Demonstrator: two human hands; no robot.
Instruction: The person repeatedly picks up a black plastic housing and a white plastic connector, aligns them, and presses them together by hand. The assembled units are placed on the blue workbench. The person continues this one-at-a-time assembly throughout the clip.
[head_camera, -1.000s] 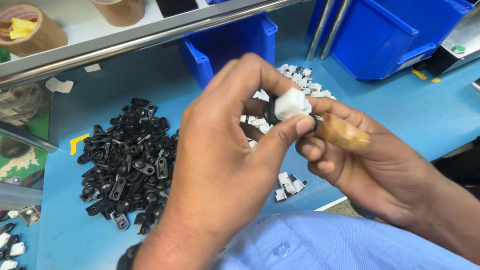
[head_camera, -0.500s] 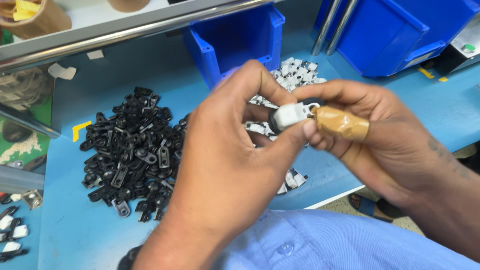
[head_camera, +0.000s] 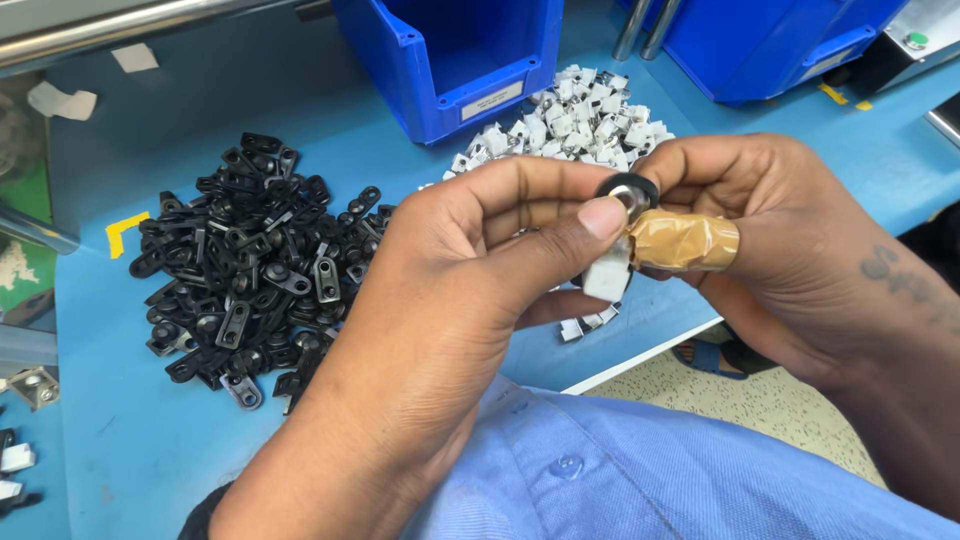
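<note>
**Tech 1:** Since half a sec ago the white clip has swung round. It was up top between the fingertips, now it hangs below them, and the black ring part shows on top. Camera also dipped closer to the bench.

**Tech 2:** Who's holding what?

**Tech 1:** Left hand (head_camera: 470, 270) is pinched tight, thumb pad pressing on the black ring part (head_camera: 628, 192) w/ its shiny centre. Right hand (head_camera: 770, 230) is closed round the same assy from the other side. One of its fingers is wrapped in brown tape (head_camera: 685, 241). White clip (head_camera: 607, 277) pokes down just under the left thumb, touching the taped finger.

**Tech 2:** Both over the table?

**Tech 1:** Held in the air, above the front edge of the blue bench (head_camera: 150, 450), near the body. Pile of black parts (head_camera: 245, 275) lies well to the left, white parts heap (head_camera: 580, 120) sits behind the hands just beside the blue bin (head_camera: 450, 60).

**Tech 2:** Risks?

**Tech 1:** My guess: grip is fingertip-only on small pieces, so a slip of the thumb could pop the clip off. It's right over the bench edge, so it'd prob drop to the floor, not the table. Also can't see whether the two pieces are seated square, since the fingers hide the joint. Pressing them skewed could jam it.
</note>
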